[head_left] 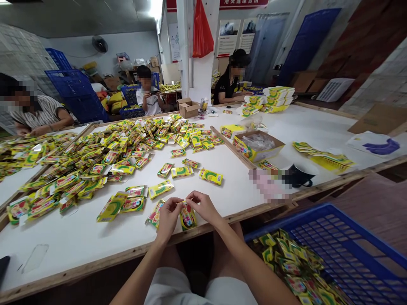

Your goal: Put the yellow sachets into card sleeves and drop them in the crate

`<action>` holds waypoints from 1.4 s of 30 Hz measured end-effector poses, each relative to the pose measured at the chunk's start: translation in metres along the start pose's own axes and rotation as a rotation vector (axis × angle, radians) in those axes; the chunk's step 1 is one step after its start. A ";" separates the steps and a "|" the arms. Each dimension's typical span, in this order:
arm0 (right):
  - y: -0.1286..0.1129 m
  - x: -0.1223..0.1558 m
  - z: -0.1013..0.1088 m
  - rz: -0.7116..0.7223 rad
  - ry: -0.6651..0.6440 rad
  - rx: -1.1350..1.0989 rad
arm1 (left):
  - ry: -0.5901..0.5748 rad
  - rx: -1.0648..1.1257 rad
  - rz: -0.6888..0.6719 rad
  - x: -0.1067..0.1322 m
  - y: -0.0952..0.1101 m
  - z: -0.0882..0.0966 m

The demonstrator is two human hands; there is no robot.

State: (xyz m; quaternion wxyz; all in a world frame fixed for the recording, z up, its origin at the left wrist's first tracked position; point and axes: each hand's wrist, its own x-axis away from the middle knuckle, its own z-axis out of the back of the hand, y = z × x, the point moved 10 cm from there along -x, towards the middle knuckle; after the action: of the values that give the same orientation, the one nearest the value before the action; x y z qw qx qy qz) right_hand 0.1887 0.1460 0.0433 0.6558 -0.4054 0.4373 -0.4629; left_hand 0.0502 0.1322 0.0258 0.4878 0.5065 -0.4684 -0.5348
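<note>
A small yellow-green printed box (188, 217) rests near the front edge of the white table, its top end between my two hands. My left hand (169, 213) pinches that end from the left. From the right, my right hand (203, 205) closes its fingertips on the same end. Beside my left hand, partly hidden by it, lies another box (154, 215). Several more boxes lie just beyond, among them a yellow one (160, 189) and one farther right (210, 176). A large heap of such boxes (127, 148) spreads to the left.
A blue crate (337, 220) with many boxes stands at the lower right. On the table are an open carton (259, 146), a dark mug (297, 176), flat yellow cartons (324, 156) and wooden dividing strips (233, 148). Other people sit at the left and far sides.
</note>
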 end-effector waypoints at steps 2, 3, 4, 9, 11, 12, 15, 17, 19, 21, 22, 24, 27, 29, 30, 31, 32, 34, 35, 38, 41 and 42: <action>-0.001 -0.003 0.000 -0.008 0.004 0.024 | 0.021 -0.010 0.001 -0.003 0.001 0.002; -0.002 -0.004 0.000 -0.010 0.005 0.034 | 0.032 -0.017 -0.004 -0.004 0.001 0.003; -0.003 -0.005 0.000 -0.010 0.004 0.039 | 0.037 -0.022 -0.009 -0.005 0.002 0.004; -0.004 -0.002 -0.001 -0.015 -0.012 0.010 | 0.004 0.018 0.018 -0.007 -0.005 0.004; -0.004 -0.002 0.000 -0.027 0.002 0.002 | -0.002 0.005 0.026 -0.009 -0.007 0.005; -0.004 -0.002 0.001 -0.034 0.008 0.001 | -0.006 -0.012 0.024 -0.010 -0.006 0.006; -0.003 -0.001 0.003 -0.048 0.013 0.000 | -0.034 -0.052 0.017 -0.012 -0.006 0.006; -0.001 0.002 0.002 -0.048 0.008 -0.006 | -0.062 -0.061 0.008 -0.008 -0.006 0.003; 0.000 0.006 -0.005 -0.042 -0.011 -0.034 | -0.090 -0.059 0.002 -0.001 -0.006 -0.001; 0.000 0.010 -0.013 -0.040 -0.030 -0.082 | -0.112 -0.060 0.003 0.007 -0.005 -0.004; -0.002 0.012 -0.014 -0.039 -0.033 -0.100 | -0.117 -0.074 -0.005 0.011 -0.002 -0.004; -0.011 0.019 -0.002 -0.027 -0.001 -0.088 | -0.109 -0.152 -0.053 0.016 0.007 0.003; -0.027 0.043 0.061 -0.022 0.122 0.089 | 0.004 -0.383 -0.138 0.020 0.019 0.039; -0.025 0.063 0.109 -0.093 0.120 0.278 | 0.085 -0.592 -0.133 0.023 0.016 0.069; -0.022 0.071 0.129 -0.124 0.101 0.375 | 0.099 -0.697 -0.114 0.025 0.011 0.080; -0.019 0.079 0.147 -0.146 0.108 0.452 | 0.091 -0.787 -0.095 0.026 0.006 0.087; -0.017 0.084 0.157 -0.160 0.113 0.504 | 0.066 -0.853 -0.084 0.026 0.001 0.089; -0.018 0.085 0.152 -0.152 0.128 0.510 | -0.017 -0.911 -0.125 0.025 0.002 0.080; -0.022 0.080 0.137 -0.129 0.125 0.472 | -0.077 -0.916 -0.183 0.024 0.009 0.068; -0.037 0.054 0.064 -0.008 0.071 0.296 | -0.309 -0.899 -0.408 0.027 0.043 0.024; -0.039 0.025 -0.005 0.036 -0.045 0.093 | -0.465 -0.848 -0.517 0.032 0.066 -0.002; -0.034 0.019 -0.021 0.015 -0.078 0.012 | -0.422 -0.814 -0.515 0.031 0.070 0.000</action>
State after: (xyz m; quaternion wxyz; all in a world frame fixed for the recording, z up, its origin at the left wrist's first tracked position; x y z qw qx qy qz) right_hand 0.1633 0.1173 0.0649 0.6783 -0.4160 0.4116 -0.4444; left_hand 0.0530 0.0957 0.0928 0.3929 0.2560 -0.1714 -0.8664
